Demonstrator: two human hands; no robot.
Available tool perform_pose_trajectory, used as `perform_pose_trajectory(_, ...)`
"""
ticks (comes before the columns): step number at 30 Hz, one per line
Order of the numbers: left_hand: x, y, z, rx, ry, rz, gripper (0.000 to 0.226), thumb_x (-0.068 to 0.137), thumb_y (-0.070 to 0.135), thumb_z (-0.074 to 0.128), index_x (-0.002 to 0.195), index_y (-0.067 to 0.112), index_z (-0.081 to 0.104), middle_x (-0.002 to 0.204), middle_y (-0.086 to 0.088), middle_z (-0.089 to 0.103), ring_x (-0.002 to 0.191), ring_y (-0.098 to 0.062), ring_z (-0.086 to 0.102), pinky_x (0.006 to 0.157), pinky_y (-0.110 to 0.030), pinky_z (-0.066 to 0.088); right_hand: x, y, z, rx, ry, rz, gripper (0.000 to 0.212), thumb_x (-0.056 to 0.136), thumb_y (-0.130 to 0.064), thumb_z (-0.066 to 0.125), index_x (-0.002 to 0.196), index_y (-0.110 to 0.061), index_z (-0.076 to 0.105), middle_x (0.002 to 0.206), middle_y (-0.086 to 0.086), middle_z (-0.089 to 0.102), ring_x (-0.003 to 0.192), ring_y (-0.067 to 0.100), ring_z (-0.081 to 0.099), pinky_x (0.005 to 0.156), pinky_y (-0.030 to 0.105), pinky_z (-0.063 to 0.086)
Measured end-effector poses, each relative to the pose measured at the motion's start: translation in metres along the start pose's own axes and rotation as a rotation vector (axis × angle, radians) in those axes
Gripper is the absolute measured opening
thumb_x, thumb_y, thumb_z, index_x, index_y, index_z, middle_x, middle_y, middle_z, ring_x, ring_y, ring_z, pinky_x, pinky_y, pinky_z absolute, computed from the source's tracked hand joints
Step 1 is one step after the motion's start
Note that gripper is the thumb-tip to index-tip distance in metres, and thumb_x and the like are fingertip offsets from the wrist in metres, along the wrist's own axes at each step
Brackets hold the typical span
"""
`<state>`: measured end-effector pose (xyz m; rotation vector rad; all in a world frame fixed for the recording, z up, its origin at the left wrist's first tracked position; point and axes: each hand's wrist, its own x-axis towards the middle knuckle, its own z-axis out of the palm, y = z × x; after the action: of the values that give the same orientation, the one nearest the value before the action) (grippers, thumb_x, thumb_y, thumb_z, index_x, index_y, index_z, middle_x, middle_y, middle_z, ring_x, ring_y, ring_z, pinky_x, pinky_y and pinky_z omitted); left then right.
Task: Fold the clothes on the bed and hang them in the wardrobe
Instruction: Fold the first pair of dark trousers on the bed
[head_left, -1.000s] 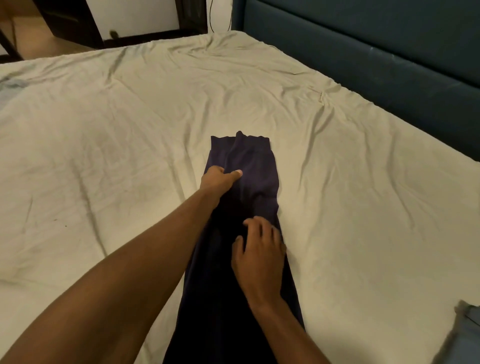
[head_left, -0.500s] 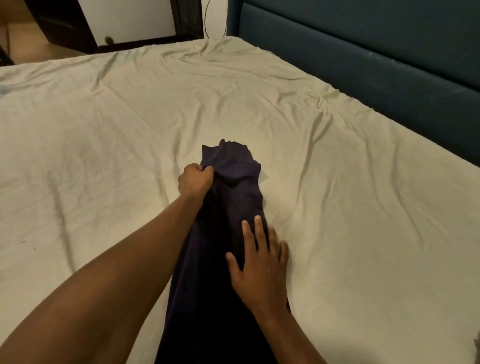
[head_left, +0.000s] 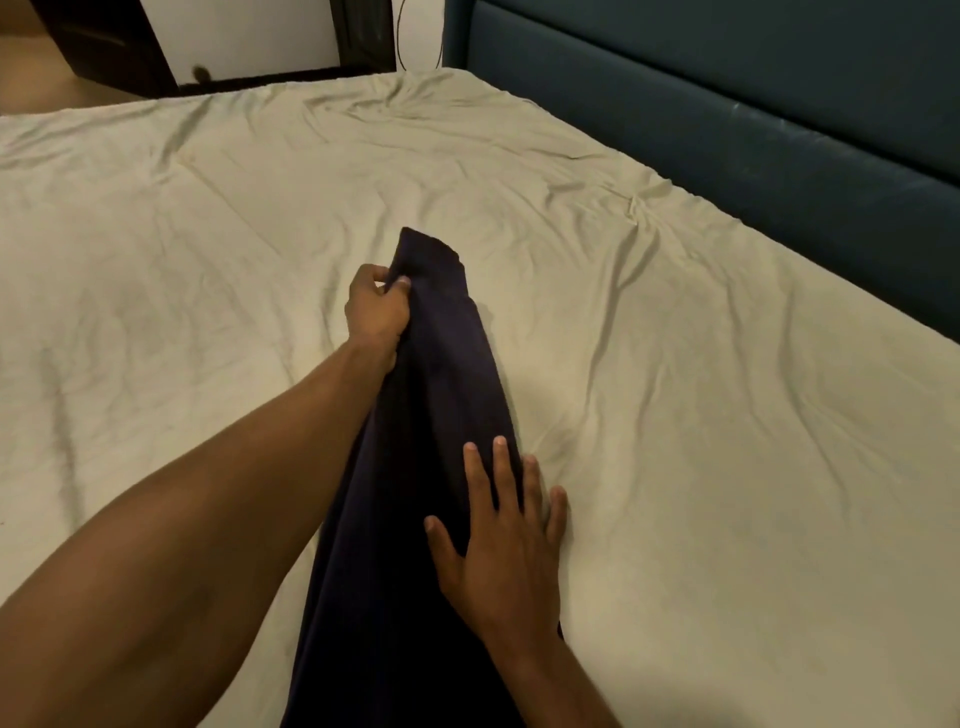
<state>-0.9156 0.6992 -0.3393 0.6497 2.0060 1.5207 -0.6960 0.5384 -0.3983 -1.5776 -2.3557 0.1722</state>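
A long dark navy garment (head_left: 441, 374), folded into a narrow strip, runs from the bottom of the view up the middle of the bed (head_left: 208, 218). My left hand (head_left: 376, 306) grips the garment's far end, which stands lifted off the sheet. My right hand (head_left: 501, 540) lies flat with fingers spread, pressing the garment's right edge onto the sheet. The garment's near end runs out of the frame.
The bed carries a wrinkled cream sheet. A dark teal padded headboard (head_left: 753, 119) runs along the right side. Beyond the bed's far edge are a white wall panel, dark door frames (head_left: 109, 52) and a hanging cable (head_left: 400, 41).
My left hand closed on the garment's far end and lifted it, bunching it, where it lay flat before. My right hand flattened and slid toward the garment's right edge.
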Motion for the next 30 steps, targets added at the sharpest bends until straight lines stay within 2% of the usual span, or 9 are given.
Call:
perform_pose_trajectory(4,0.005,-0.011,-0.004,0.22,-0.041,-0.068,0.007,0.096,0.021,0.055,0.103,0.017,0.055,0.109,-0.006,0.061,0.093,-0.023,0.058,0.079,-0.033,0.048,0.004,0.0,0.001,-0.003,-0.031,-0.005,0.074,0.089,-0.067,0.037,0.154,-0.033,0.029,0.163,0.002,0.028,0.149,0.034,0.026,0.114,0.06,0.016)
perform_pose_trajectory(6,0.008,-0.009,-0.003,0.287,-0.05,-0.077,0.009,0.095,0.018,0.054,0.104,0.017,0.055,0.109,-0.006,0.059,0.094,-0.024,0.057,0.081,-0.033,0.048,0.005,-0.001,0.003,-0.028,-0.038,-0.002,0.073,0.09,-0.067,0.037,0.153,-0.032,0.032,0.162,0.004,0.03,0.148,0.035,0.028,0.114,0.062,0.02)
perform_pose_trajectory(12,0.01,0.002,-0.005,0.278,-0.019,-0.092,0.024,0.089,0.019,0.05,0.111,0.011,0.056,0.111,-0.008,0.061,0.09,-0.024,0.058,0.082,-0.035,0.052,0.006,-0.002,0.003,-0.027,-0.04,-0.01,0.072,0.092,-0.068,0.034,0.153,-0.031,0.034,0.162,0.004,0.03,0.149,0.036,0.026,0.113,0.063,0.018)
perform_pose_trajectory(15,0.011,0.005,-0.005,0.22,0.03,0.038,0.021,0.087,0.019,0.048,0.107,0.018,0.054,0.11,-0.007,0.063,0.089,-0.023,0.058,0.081,-0.036,0.051,0.004,0.0,0.003,-0.016,-0.044,-0.011,0.073,0.092,-0.068,0.032,0.155,-0.032,0.028,0.164,0.003,0.026,0.15,0.036,0.022,0.115,0.065,0.022)
perform_pose_trajectory(17,0.011,0.002,-0.008,0.414,-0.001,0.138,0.022,0.092,0.021,0.048,0.114,0.015,0.052,0.108,-0.009,0.06,0.092,-0.027,0.057,0.082,-0.038,0.049,0.004,0.0,0.003,-0.019,-0.05,-0.015,0.073,0.092,-0.067,0.032,0.156,-0.032,0.028,0.164,0.002,0.025,0.15,0.036,0.022,0.114,0.066,0.023)
perform_pose_trajectory(20,0.012,-0.005,-0.012,0.667,-0.094,0.161,0.031,0.099,0.032,0.052,0.125,0.014,0.048,0.12,-0.015,0.061,0.107,-0.036,0.059,0.092,-0.044,0.05,0.003,0.001,0.004,-0.02,-0.066,-0.024,0.071,0.093,-0.067,0.031,0.155,-0.032,0.029,0.164,0.003,0.024,0.151,0.036,0.02,0.115,0.066,0.023)
perform_pose_trajectory(23,-0.007,-0.003,-0.014,0.566,-0.042,0.111,0.048,0.1,0.044,0.051,0.134,0.012,0.041,0.13,-0.015,0.059,0.118,-0.036,0.057,0.099,-0.044,0.047,0.003,0.002,0.006,-0.014,-0.081,-0.026,0.071,0.093,-0.066,0.033,0.156,-0.033,0.029,0.165,0.002,0.02,0.152,0.036,0.013,0.116,0.066,0.016)
perform_pose_trajectory(26,-0.037,-0.012,-0.028,0.465,0.002,0.026,0.055,0.097,0.048,0.054,0.133,0.009,0.037,0.132,-0.014,0.056,0.116,-0.036,0.058,0.1,-0.046,0.048,0.004,0.003,0.006,-0.01,-0.096,-0.026,0.073,0.092,-0.066,0.031,0.157,-0.033,0.026,0.166,0.002,0.016,0.153,0.036,0.009,0.117,0.065,0.01)
perform_pose_trajectory(30,-0.071,-0.027,-0.055,0.485,-0.159,-0.139,0.052,0.091,0.047,0.064,0.125,0.011,0.047,0.117,-0.01,0.061,0.104,-0.03,0.062,0.092,-0.046,0.054,0.004,0.003,0.003,0.005,-0.141,-0.024,0.077,0.091,-0.069,0.023,0.159,-0.034,0.017,0.168,0.001,0.007,0.153,0.035,0.002,0.119,0.063,0.003)
